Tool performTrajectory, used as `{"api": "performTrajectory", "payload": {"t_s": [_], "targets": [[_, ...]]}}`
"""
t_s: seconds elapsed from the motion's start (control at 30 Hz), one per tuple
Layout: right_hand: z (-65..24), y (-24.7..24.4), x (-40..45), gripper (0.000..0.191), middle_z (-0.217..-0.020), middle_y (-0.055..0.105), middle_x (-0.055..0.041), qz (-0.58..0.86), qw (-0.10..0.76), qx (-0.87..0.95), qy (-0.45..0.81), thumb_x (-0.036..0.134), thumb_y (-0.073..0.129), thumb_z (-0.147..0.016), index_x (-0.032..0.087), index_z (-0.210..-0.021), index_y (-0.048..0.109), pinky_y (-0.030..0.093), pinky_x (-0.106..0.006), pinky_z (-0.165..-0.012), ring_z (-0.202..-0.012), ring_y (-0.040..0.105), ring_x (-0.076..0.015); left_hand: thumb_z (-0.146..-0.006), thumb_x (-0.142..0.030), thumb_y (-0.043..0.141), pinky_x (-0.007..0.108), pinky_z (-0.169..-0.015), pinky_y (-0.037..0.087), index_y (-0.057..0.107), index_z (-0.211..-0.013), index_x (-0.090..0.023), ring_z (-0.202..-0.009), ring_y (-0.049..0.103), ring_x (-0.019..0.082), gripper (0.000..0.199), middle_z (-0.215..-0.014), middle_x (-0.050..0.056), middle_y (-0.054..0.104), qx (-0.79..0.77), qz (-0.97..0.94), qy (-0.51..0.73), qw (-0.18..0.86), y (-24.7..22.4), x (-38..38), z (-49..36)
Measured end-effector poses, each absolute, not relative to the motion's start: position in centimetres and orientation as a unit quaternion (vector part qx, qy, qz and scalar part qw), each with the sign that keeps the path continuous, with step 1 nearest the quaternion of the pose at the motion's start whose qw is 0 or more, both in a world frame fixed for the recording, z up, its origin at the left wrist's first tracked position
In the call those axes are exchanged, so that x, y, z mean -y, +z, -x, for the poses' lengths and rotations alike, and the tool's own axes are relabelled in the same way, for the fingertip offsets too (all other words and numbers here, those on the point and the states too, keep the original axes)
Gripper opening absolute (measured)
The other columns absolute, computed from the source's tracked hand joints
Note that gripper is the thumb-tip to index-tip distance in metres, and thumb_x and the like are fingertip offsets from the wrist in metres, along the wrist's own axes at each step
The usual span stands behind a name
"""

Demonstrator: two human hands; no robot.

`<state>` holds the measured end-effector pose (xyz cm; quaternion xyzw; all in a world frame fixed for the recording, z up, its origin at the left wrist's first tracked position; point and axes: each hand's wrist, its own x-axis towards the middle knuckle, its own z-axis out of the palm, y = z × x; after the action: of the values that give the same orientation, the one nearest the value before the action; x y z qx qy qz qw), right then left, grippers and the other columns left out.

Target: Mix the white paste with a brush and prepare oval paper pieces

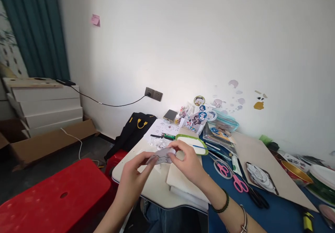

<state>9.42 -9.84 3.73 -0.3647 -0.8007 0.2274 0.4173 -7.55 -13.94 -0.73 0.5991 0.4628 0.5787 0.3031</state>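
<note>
Between my two hands is a small grey-white paper cutout (162, 155) with dark drawn lines, raised above the white table (150, 182). My left hand (138, 168) pinches its left end between thumb and fingers. At its right end, my right hand (185, 159) grips the edge the same way. What is drawn on the cutout is too small to make out. Just behind it lie crumpled white paper scraps (158, 142). Under my right forearm sits a thick cream pad (180, 180), partly hidden by the arm.
A green-rimmed tray (205, 151) with a blue brush stands behind my hands. To the right lie pink-handled scissors (240, 184), a white tube (236, 165) and a tray of paper cutouts (261, 179). A red stool (60, 194) is at left, a black bag (133, 132) beside the table.
</note>
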Motion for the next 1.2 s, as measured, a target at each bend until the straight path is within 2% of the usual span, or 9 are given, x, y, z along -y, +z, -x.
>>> {"api": "performTrajectory", "payload": {"t_s": [0.13,0.27,0.37,0.43,0.7,0.93,1.07,1.13,1.2], "targets": [[-10.6,4.0,9.8,0.033,-0.080,0.059,0.0015,0.377,0.431,0.719,0.393,0.022,0.065,-0.072,0.025,-0.104,0.059,0.049,-0.027,-0.068,-0.072,0.057,-0.0128,-0.075,-0.044,0.062,0.025,-0.064,0.048,0.069,-0.072,-0.020,-0.072,0.057,0.018,0.025,-0.073,0.002,0.065,-0.470,-0.549,0.575,0.384,-0.3,13.4,8.1],[-12.0,3.9,9.3,0.026,-0.072,0.063,0.0009,0.395,0.438,0.641,0.492,0.030,0.075,-0.063,0.020,-0.085,0.066,0.049,-0.025,-0.060,-0.065,0.059,-0.0120,-0.070,-0.045,0.067,0.025,-0.064,0.048,0.069,-0.065,-0.020,-0.067,0.056,0.017,0.025,-0.068,0.001,0.064,-0.485,-0.552,0.565,0.375,-0.5,12.8,8.0],[-13.0,3.6,9.0,0.028,-0.070,0.067,-0.0015,0.404,0.448,0.606,0.518,0.033,0.079,-0.057,0.017,-0.077,0.068,0.050,-0.027,-0.059,-0.060,0.060,-0.0124,-0.061,-0.044,0.074,0.027,-0.062,0.051,0.071,-0.081,-0.019,-0.066,0.059,0.018,0.033,-0.071,0.001,0.068,-0.505,-0.495,0.562,0.430,-0.6,12.5,7.5],[-13.8,3.3,9.0,0.030,-0.068,0.069,-0.0028,0.417,0.453,0.595,0.517,0.034,0.080,-0.055,0.016,-0.078,0.069,0.050,-0.028,-0.060,-0.060,0.061,-0.0130,-0.058,-0.043,0.077,0.028,-0.062,0.053,0.069,-0.091,-0.017,-0.069,0.063,0.019,0.043,-0.078,0.003,0.071,-0.501,-0.457,0.559,0.477,-0.3,12.4,7.1],[-16.2,3.5,9.9,0.032,-0.074,0.070,-0.0051,0.458,0.457,0.593,0.479,0.034,0.076,-0.058,0.016,-0.083,0.068,0.048,-0.030,-0.063,-0.064,0.061,-0.0150,-0.072,-0.047,0.063,0.022,-0.058,0.051,0.065,-0.082,-0.015,-0.065,0.065,0.016,0.034,-0.062,0.001,0.068,-0.477,-0.492,0.533,0.497,1.0,12.8,4.9],[-16.3,4.0,11.7,0.049,-0.101,0.064,-0.0041,0.502,0.442,0.648,0.365,0.027,0.072,-0.061,0.022,-0.108,0.058,0.044,-0.029,-0.062,-0.060,0.061,-0.0127,-0.073,-0.049,0.060,0.024,-0.056,0.050,0.061,-0.084,-0.015,-0.063,0.066,0.018,0.035,-0.061,0.001,0.066,-0.468,-0.535,0.535,0.457,2.0,14.1,3.8],[-16.8,4.3,12.2,0.023,-0.059,0.057,0.0018,0.497,0.387,0.665,0.400,0.034,0.072,-0.062,0.016,-0.067,0.060,0.037,-0.026,-0.056,-0.054,0.053,-0.0125,-0.076,-0.051,0.055,0.027,-0.057,0.050,0.060,-0.088,-0.015,-0.066,0.067,0.020,0.038,-0.062,0.003,0.067,-0.482,-0.556,0.525,0.428,2.3,14.3,3.6],[-17.2,4.3,12.2,0.030,-0.051,0.049,0.0037,0.488,0.392,0.659,0.417,0.038,0.071,-0.062,0.017,-0.055,0.053,0.034,-0.025,-0.053,-0.052,0.048,-0.0109,-0.076,-0.050,0.054,0.029,-0.057,0.050,0.060,-0.095,-0.015,-0.068,0.067,0.022,0.039,-0.073,0.006,0.069,-0.494,-0.567,0.514,0.413,2.5,14.1,3.6],[-17.9,4.1,12.2,0.032,-0.053,0.049,0.0039,0.487,0.412,0.642,0.425,0.042,0.068,-0.064,0.018,-0.056,0.049,0.035,-0.024,-0.054,-0.053,0.047,-0.0104,-0.075,-0.046,0.058,0.031,-0.058,0.051,0.059,-0.106,-0.018,-0.069,0.067,0.022,0.042,-0.093,0.009,0.070,-0.519,-0.585,0.501,0.372,2.9,14.1,3.7]]}}
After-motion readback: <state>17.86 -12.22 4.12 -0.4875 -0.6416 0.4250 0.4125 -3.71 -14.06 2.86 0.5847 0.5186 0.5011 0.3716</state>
